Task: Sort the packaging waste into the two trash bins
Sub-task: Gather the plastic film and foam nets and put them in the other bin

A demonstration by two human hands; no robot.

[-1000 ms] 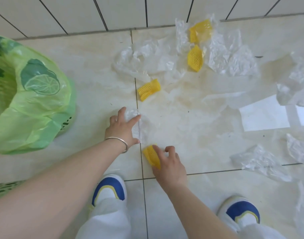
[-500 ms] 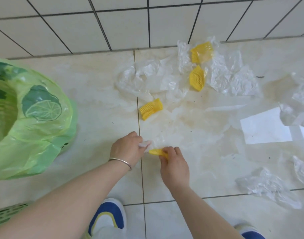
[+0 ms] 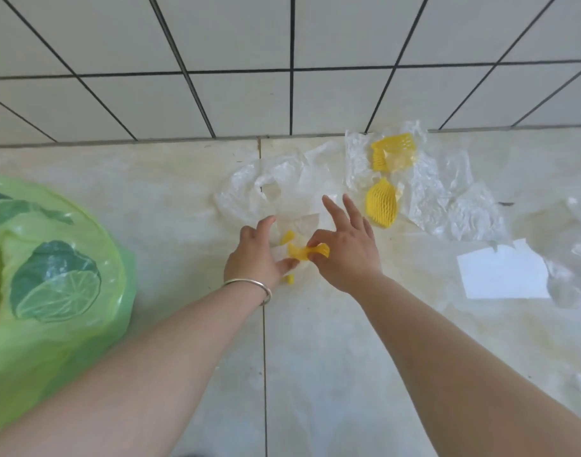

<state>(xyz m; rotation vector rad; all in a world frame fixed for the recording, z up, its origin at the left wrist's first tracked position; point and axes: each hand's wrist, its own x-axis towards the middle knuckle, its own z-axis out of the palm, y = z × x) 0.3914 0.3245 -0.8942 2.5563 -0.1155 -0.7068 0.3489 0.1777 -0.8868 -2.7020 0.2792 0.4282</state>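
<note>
My right hand (image 3: 347,255) pinches a yellow foam net (image 3: 310,251) between thumb and forefinger, its other fingers spread. My left hand (image 3: 254,257), with a silver bangle on the wrist, grips a crumpled piece of clear plastic (image 3: 280,253). Both hands hover close together over another yellow foam net (image 3: 289,278) that lies on the floor, partly hidden by the plastic. A bin lined with a green lemon-print bag (image 3: 55,268) stands at the left. Only this one bin is in view.
Two more yellow foam nets (image 3: 381,202) (image 3: 393,153) lie among clear plastic bags (image 3: 259,189) and wrinkled plastic sheets (image 3: 474,209) by the tiled wall (image 3: 292,61). A white sheet of paper (image 3: 503,275) lies at the right, with more plastic beyond it.
Both hands closed on their pieces, lifted off the floor and moved forward toward the wall, over the third foam net. The view tilted up; my shoes left the frame.
</note>
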